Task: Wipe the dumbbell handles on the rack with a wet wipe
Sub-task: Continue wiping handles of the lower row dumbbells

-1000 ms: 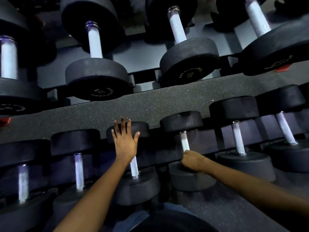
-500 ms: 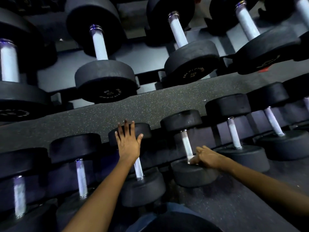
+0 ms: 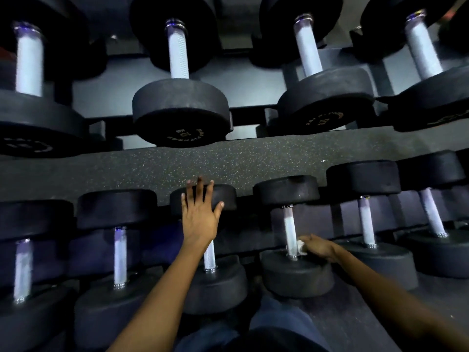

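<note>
Black dumbbells with pale knurled handles lie in two rows on the rack. My right hand [image 3: 318,247] holds a small white wet wipe [image 3: 300,246] against the lower end of one handle [image 3: 290,232] in the near row. My left hand [image 3: 200,214] lies flat with spread fingers on the far head of the neighbouring dumbbell [image 3: 228,196], covering the upper part of its handle [image 3: 210,257].
The upper row holds bigger dumbbells, among them one at centre [image 3: 180,110]. A speckled dark rubber strip [image 3: 253,158] runs between the rows. More small dumbbells flank my hands left [image 3: 119,255] and right [image 3: 366,222]. My dark trouser leg [image 3: 276,323] shows at the bottom.
My right hand has loosened from round the handle's lower end and shifted to its right side, so the white wipe now shows. My left hand stays flat on the neighbouring dumbbell head.
</note>
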Available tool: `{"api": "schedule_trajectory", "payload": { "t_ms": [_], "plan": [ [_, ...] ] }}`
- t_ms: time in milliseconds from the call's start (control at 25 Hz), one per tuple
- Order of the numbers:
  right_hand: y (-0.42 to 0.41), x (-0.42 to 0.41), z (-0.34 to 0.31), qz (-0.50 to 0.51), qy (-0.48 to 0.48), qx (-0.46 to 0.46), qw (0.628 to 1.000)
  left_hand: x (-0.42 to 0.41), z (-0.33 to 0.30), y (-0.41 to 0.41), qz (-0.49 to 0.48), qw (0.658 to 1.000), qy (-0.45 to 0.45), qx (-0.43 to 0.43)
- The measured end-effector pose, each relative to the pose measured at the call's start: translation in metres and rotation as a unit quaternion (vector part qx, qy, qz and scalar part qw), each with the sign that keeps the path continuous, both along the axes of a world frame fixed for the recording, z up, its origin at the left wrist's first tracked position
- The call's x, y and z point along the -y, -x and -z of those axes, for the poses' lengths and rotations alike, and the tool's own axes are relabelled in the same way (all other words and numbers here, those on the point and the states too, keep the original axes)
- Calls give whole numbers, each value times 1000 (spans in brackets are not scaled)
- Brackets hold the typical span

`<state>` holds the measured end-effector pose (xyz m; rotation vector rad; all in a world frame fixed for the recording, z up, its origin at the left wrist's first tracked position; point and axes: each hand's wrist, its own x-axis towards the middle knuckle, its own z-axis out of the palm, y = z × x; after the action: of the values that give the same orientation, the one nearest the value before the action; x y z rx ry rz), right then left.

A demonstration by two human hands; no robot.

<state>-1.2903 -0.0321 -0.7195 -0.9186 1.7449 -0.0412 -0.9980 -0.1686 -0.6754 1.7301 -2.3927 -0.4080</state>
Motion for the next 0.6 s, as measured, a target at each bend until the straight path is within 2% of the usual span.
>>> {"api": "schedule_trajectory", "payload": {
  "t_ms": [120, 280, 360, 520, 600],
  "plan": [
    [-3, 11, 16, 38, -10, 120, 992, -1, -1, 3, -24, 1000, -11, 11],
    [11, 10, 28, -66, 5, 157, 985, 2, -7, 8, -49, 996, -59, 47],
    [23, 9, 33, -54, -5, 152, 987, 3, -13, 11, -57, 992, -85, 67],
    [10, 12, 31, 6, -23, 250, 968, 4, -22, 15, -68, 985, -123, 104],
    [11, 6, 25, 12, -9, 216, 976, 3, -25, 18, -75, 981, -139, 117]
  ]
}}
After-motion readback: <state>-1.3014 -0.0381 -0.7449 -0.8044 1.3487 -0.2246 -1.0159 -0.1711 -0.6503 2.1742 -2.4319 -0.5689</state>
